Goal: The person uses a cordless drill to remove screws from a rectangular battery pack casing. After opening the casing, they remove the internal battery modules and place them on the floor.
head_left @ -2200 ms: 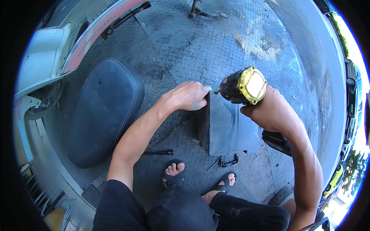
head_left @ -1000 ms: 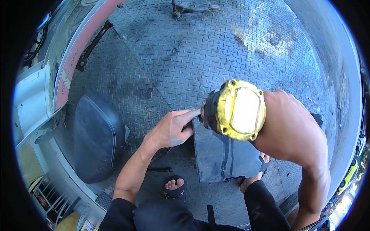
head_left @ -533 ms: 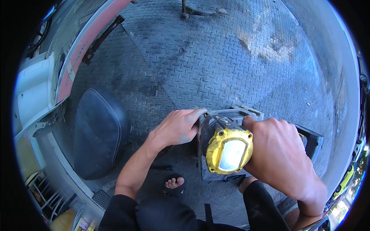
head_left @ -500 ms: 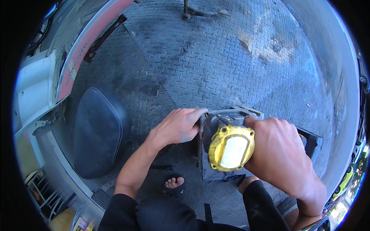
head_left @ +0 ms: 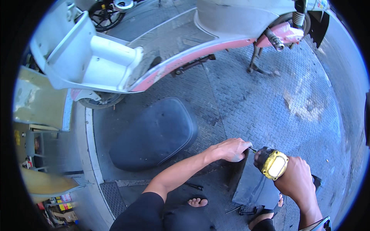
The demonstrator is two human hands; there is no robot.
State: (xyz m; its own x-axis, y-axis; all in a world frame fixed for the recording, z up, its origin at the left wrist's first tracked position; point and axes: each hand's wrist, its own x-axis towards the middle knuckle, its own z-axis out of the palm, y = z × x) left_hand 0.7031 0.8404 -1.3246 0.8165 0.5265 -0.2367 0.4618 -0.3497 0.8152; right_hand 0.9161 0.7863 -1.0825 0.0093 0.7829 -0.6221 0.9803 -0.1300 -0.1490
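Right hand (head_left: 296,175) is wrapped around a yellow-and-black power drill (head_left: 273,165), fingers curled in, though the handle itself is mostly hidden behind the hand from this angle. The drill's nose points left and a bit away, with a thin bit (head_left: 252,149) sticking out over the far left corner of a dark grey box (head_left: 251,188). Left hand (head_left: 232,149) is right at that same corner, fingers bent inward and fingertips just beside the bit; can't make out whether they're pinching the bit, the box edge or something small. The box sits on the diamond-plate floor (head_left: 266,100), near side and right of the middle, between the person's feet, and has dark streaks across its top. A bare-toed foot (head_left: 197,202) is near left of it, and some small black parts (head_left: 246,210) lie at its near edge. Further left there's a dark rod-like tool (head_left: 194,186) on the floor, and past that a big black scooter seat (head_left: 154,133) lying flat. Over on the far side stands a white-and-pink scooter (head_left: 192,54), its stand (head_left: 257,67) reaching down to the floor.
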